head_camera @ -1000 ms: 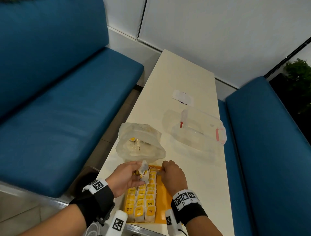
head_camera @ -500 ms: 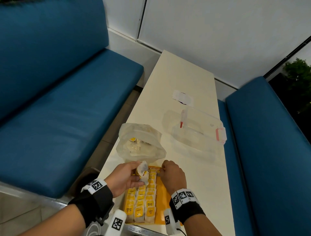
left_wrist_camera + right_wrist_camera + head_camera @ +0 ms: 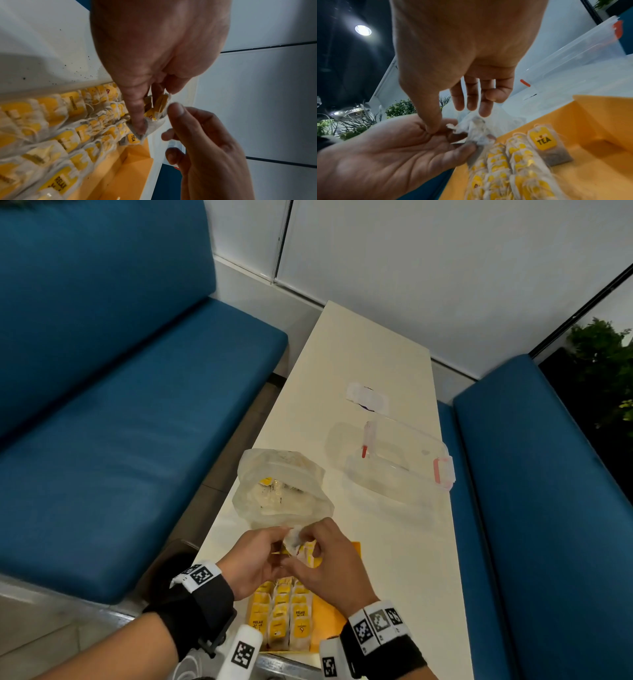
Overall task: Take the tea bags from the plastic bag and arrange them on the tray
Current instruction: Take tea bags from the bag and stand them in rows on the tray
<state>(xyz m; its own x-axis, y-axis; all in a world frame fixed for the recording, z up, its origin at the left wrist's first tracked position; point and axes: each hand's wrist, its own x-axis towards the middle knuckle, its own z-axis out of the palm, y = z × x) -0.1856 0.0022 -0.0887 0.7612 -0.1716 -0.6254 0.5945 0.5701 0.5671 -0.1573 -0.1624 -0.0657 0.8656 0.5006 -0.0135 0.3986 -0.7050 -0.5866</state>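
Above the far end of the orange tray (image 3: pixel 329 607), my left hand (image 3: pixel 284 537) pinches a small bunch of tea bags (image 3: pixel 294 541) between thumb and fingers. My right hand (image 3: pixel 308 537) meets it, fingers loosely extended, fingertips at the bunch. In the left wrist view the left thumb presses the tea bags (image 3: pixel 154 121) while the right hand (image 3: pixel 169 131) hovers beside them. Rows of yellow-tagged tea bags (image 3: pixel 284 618) fill the tray's left part. Just beyond my hands stands the open plastic bag (image 3: pixel 281 491), with more tea bags inside.
A clear plastic container (image 3: pixel 400 467) with red clips sits on the white table (image 3: pixel 370 354) at the right, a small white packet (image 3: pixel 368 397) beyond it. Blue benches flank the table. One tea bag (image 3: pixel 546 142) lies alone right of the rows on the tray (image 3: pixel 590 135).
My right hand has lifted from the tray's far edge and moved left to the tea bags in my left hand. The left hand has risen slightly toward the plastic bag.
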